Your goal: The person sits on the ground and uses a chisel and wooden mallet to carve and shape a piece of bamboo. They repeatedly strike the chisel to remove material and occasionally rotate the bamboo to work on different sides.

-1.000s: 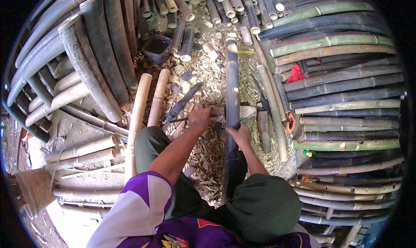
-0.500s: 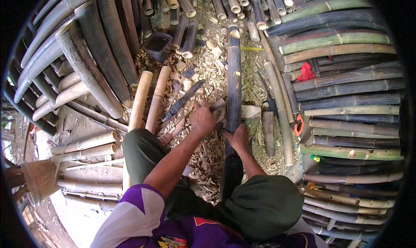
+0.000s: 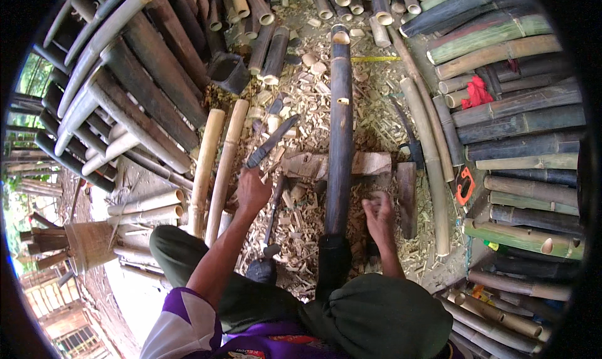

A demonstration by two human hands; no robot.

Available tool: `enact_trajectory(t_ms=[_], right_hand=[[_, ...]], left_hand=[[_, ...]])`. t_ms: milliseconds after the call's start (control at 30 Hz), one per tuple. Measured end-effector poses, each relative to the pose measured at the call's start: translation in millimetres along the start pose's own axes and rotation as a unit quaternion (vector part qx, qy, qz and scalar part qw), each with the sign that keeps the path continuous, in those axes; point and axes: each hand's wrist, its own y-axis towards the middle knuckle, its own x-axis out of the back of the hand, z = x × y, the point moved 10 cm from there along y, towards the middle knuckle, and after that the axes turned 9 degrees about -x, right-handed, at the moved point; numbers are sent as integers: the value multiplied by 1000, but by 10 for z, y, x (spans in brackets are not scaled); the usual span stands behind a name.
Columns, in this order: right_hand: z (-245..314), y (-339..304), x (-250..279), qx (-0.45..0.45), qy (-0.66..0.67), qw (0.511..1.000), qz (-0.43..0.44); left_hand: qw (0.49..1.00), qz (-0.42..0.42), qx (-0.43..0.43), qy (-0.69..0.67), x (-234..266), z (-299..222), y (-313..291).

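Observation:
A long dark bamboo tube with cut notches lies lengthwise in front of me, across a rough wooden block. Its near end rests by my dark-trousered leg. My left hand is stretched left of the tube, at the handle end of a large knife lying on the shavings. Whether its fingers have closed on the handle is not clear. Right of the tube, my right hand hovers apart from it, fingers loosely bent and slightly blurred, holding nothing.
Wood shavings cover the ground. Pale bamboo poles lie at left, with a dark plastic container beyond. Stacked bamboo lines the right side, near an orange-handled tool. A second blade lies right of the tube.
My left hand has moved left from beside the tube to the knife handle. My right hand has let go of the tube and shifted right. The view has shifted slightly.

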Motion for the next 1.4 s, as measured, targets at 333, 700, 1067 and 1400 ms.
enact_trajectory(t_ms=[333, 700, 1067, 1400], right_hand=[[-1001, 368, 1263, -21, -299, 933, -197], [-877, -790, 100, -64, 114, 991, 17], [-1007, -757, 115, 23, -57, 995, -75], [-1498, -1041, 17, -20, -189, 962, -194]], left_hand=[[992, -29, -44, 114, -130, 130, 859], [996, -75, -50, -1, 4, 366, 713], [974, -69, -122, -176, 598, -370, 541], [936, 180, -301, 2, 368, -1039, 422]])
